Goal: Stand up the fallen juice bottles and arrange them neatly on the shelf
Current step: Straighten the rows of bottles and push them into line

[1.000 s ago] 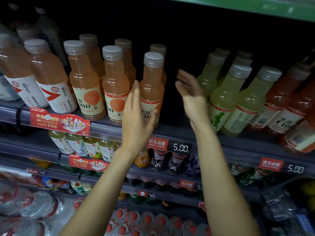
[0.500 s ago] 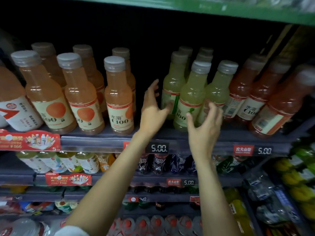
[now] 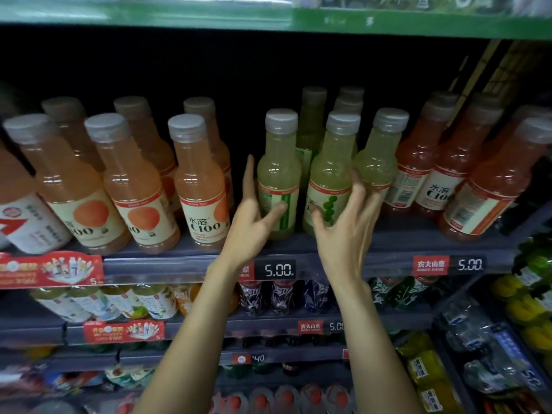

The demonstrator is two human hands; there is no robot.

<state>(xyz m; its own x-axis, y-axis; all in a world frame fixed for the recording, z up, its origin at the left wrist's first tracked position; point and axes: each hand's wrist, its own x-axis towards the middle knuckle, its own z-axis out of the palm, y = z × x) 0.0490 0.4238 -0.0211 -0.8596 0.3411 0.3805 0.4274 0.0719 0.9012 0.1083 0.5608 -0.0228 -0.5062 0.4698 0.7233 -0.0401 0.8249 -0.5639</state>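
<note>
Most bottles are stood up already, both hands loose-fingered, left hand [image 3: 249,222] touching the green bottle [image 3: 279,177], right hand [image 3: 348,231] at its 3 o'clock neighbour [image 3: 330,180], only straightening left, it seems.

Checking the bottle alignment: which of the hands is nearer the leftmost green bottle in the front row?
Left. The left hand touches the leftmost green bottle at its label; the right hand is at the next green bottle to its right.

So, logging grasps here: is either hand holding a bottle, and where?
Neither grips yet. Left hand touches one green bottle's label; right hand reaches around the next.
</note>
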